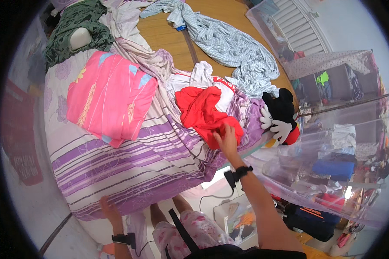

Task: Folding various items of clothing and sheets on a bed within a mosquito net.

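Note:
My right hand point(229, 140) rests on a crumpled red garment point(203, 113), thumb and fingers apart on its near end. Beneath and behind the red cloth lies a white shirt point(225, 96) with a red printed band. At the front edge of the bed, my left hand point(111, 210) is against the purple-and-white striped sheet point(129, 162), its fingers stretched out and nothing visible in them. A folded pink cloth point(110, 97) with flower and leaf patterns lies flat to the left. Both wrists wear black bands with cables.
A black, red and white plush toy point(281, 110) sits at the bed's right edge. Farther back are a rumpled light-blue striped cloth point(229, 43) and a dark green garment point(69, 32). Sheer netting point(307, 159) hangs on the right. A bin point(242, 222) stands below.

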